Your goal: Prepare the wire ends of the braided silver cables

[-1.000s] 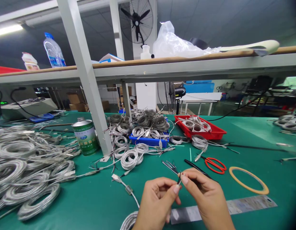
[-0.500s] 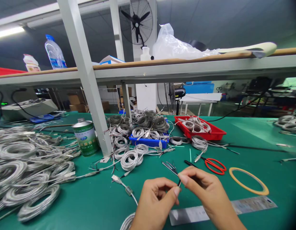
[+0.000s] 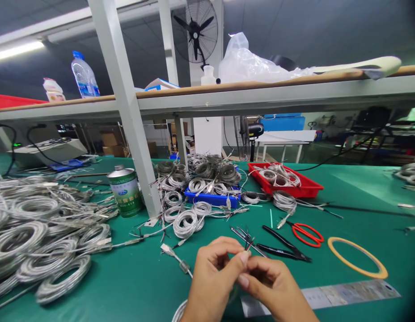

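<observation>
My left hand [image 3: 216, 277] is closed in a pinch on a cable's thin wires [image 3: 249, 245], whose bare, coloured ends poke up past the fingertips. My right hand [image 3: 276, 286] meets it from the right, its fingers closed at the same cable just below the wires; the gripped part is hidden. Left of my left hand lies a white USB plug [image 3: 167, 249] on a cable with a ferrite bead [image 3: 184, 267]. Just beyond the fingertips are tweezers [image 3: 239, 233] and black-handled cutters [image 3: 284, 250]. A steel ruler [image 3: 348, 293] lies partly under my right hand.
Red-handled scissors [image 3: 308, 235] and a yellow tape ring [image 3: 358, 259] lie to the right. Coiled cables [image 3: 36, 208] heap up at left, near a green can [image 3: 125, 194]. A blue tray [image 3: 210, 199] and red tray [image 3: 308, 188] hold coils. A shelf post [image 3: 127, 112] rises behind.
My right hand has moved left and down from the wire tips to just below my left fingertips, uncovering the black-handled cutters. The wires now stand fanned out. The view has shifted slightly.
</observation>
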A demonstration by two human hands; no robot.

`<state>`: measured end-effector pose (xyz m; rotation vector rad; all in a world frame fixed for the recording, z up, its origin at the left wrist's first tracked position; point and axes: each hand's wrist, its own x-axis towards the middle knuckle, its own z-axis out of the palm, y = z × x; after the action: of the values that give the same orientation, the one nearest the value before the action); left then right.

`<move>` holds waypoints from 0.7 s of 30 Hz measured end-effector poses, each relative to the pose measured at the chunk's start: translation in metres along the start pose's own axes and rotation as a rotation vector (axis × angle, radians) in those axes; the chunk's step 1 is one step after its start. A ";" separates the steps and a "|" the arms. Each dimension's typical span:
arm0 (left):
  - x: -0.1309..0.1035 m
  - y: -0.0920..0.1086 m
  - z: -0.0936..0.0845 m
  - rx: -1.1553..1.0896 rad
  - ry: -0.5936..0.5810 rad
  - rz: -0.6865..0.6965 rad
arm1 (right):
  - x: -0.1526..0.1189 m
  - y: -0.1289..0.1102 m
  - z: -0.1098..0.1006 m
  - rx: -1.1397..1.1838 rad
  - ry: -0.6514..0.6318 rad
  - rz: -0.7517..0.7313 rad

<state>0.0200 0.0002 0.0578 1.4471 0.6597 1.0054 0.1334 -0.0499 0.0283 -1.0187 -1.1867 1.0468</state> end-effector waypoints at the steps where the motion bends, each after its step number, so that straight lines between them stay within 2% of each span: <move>1: 0.000 0.000 0.000 -0.020 0.009 -0.020 | -0.001 0.000 0.001 -0.021 0.001 -0.011; 7: -0.002 0.007 0.002 -0.076 0.028 -0.115 | -0.005 0.009 0.003 -0.155 0.057 -0.064; 9: -0.003 0.008 0.002 -0.093 0.017 -0.109 | -0.007 0.011 0.004 -0.212 0.062 -0.087; 14: -0.008 0.007 0.003 -0.061 0.037 -0.061 | -0.011 0.010 0.004 -0.354 0.070 -0.032; 21: -0.011 0.006 0.006 -0.176 0.055 -0.073 | -0.013 0.009 0.006 -0.390 0.044 -0.073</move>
<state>0.0186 -0.0132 0.0614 1.2376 0.6427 1.0235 0.1257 -0.0601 0.0175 -1.2808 -1.4132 0.7454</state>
